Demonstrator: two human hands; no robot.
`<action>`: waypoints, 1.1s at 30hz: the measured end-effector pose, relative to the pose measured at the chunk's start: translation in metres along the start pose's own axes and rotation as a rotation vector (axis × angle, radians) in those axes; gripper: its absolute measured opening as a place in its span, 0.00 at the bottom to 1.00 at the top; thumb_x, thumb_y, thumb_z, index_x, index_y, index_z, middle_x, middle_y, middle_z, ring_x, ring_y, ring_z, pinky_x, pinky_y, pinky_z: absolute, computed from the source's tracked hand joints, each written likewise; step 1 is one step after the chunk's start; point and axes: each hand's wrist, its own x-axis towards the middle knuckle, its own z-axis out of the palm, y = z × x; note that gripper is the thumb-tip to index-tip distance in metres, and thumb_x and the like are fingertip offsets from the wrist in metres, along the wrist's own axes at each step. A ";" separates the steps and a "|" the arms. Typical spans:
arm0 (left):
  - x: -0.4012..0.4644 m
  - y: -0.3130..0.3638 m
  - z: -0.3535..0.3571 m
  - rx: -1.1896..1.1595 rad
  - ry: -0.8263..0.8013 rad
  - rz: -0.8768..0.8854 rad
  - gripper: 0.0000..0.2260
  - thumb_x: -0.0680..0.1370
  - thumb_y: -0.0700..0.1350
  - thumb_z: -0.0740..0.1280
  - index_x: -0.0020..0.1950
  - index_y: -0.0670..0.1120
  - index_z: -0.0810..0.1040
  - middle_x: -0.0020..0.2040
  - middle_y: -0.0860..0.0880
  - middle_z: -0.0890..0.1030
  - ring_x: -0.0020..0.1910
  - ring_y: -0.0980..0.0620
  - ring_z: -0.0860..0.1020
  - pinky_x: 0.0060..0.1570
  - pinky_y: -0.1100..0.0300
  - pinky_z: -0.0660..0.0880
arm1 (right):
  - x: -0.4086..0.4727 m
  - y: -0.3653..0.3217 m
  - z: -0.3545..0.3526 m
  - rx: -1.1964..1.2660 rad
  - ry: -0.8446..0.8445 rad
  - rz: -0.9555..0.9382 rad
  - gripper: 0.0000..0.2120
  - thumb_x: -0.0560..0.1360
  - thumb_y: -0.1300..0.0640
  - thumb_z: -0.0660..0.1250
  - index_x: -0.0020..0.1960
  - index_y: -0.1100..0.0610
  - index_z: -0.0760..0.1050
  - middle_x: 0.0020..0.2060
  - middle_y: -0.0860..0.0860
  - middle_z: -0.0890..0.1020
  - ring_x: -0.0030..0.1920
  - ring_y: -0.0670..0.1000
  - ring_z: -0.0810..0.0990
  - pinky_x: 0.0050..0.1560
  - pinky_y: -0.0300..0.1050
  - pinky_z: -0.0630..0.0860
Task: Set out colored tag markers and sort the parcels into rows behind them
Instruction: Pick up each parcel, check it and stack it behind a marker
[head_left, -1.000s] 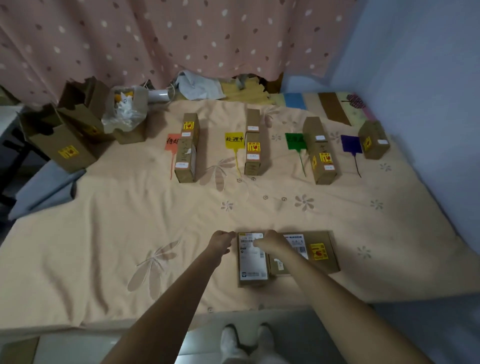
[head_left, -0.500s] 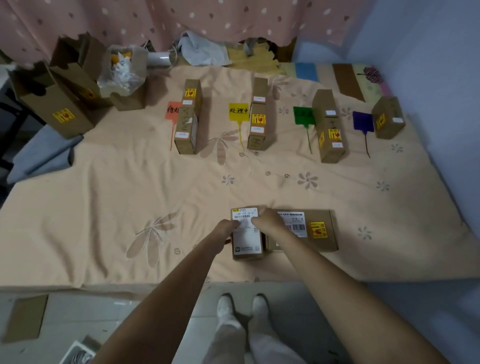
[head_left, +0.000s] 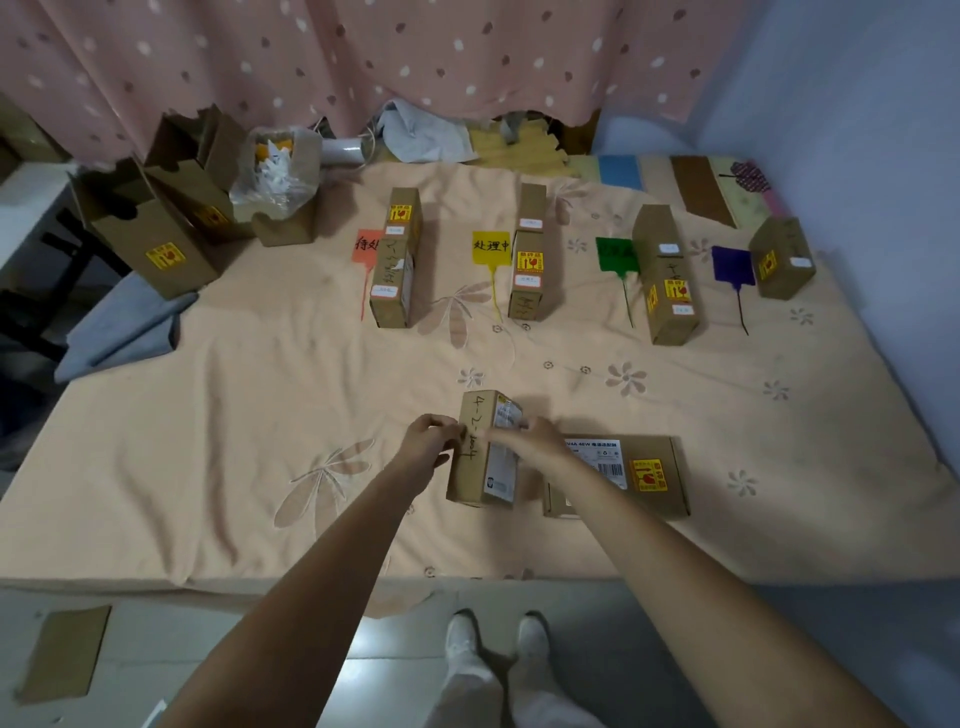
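**Parcel tipped onto its edge between both hands**

Tipped up since a second ago, when it lay label-up on the sheet, the small parcel (head_left: 485, 449) is now showing a plain brown face with handwritten digits, its printed label turned to the right side. Both hands are gripping it: the left hand (head_left: 430, 441) is curling its fingers against the left face, and the right hand (head_left: 537, 441) is wrapping over the right, labelled side, so the parcel is being pinched between them. It is sitting near the front edge of the bed (head_left: 208, 415), just left of a flat parcel (head_left: 631, 475) that is lying label-up with a yellow sticker.

Farther back, four tag markers are lying in a line. The orange tag (head_left: 367, 249) is lying just left of a row of two parcels (head_left: 396, 260). The yellow tag (head_left: 490, 248) is sitting beside another row (head_left: 529, 260). The green tag (head_left: 615, 255) is sitting left of a long row (head_left: 666, 275), and the purple tag (head_left: 731, 265) is sitting left of a single parcel (head_left: 782, 257).

Open cartons (head_left: 156, 228) and a clear bag (head_left: 275, 171) are crowding the far left corner, under a spotted curtain (head_left: 363, 62).
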 end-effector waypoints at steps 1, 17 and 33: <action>-0.001 0.007 -0.002 -0.030 -0.036 0.011 0.07 0.73 0.40 0.69 0.40 0.46 0.72 0.41 0.47 0.79 0.45 0.47 0.76 0.49 0.54 0.67 | 0.000 -0.003 -0.003 0.056 -0.009 0.000 0.24 0.63 0.40 0.77 0.52 0.53 0.78 0.46 0.49 0.84 0.48 0.48 0.82 0.54 0.48 0.81; -0.021 0.064 0.028 -0.070 -0.230 0.020 0.20 0.73 0.56 0.70 0.56 0.43 0.80 0.51 0.45 0.78 0.49 0.47 0.76 0.50 0.55 0.73 | -0.051 -0.053 -0.036 -0.162 0.474 -0.509 0.25 0.72 0.49 0.71 0.67 0.53 0.73 0.61 0.46 0.77 0.59 0.47 0.76 0.57 0.45 0.76; -0.022 0.080 0.028 -0.290 -0.098 0.099 0.04 0.78 0.41 0.62 0.44 0.43 0.69 0.41 0.46 0.75 0.38 0.48 0.76 0.41 0.57 0.74 | -0.040 -0.063 -0.027 0.163 0.288 -0.288 0.27 0.63 0.39 0.76 0.57 0.50 0.75 0.53 0.47 0.82 0.52 0.48 0.81 0.54 0.51 0.80</action>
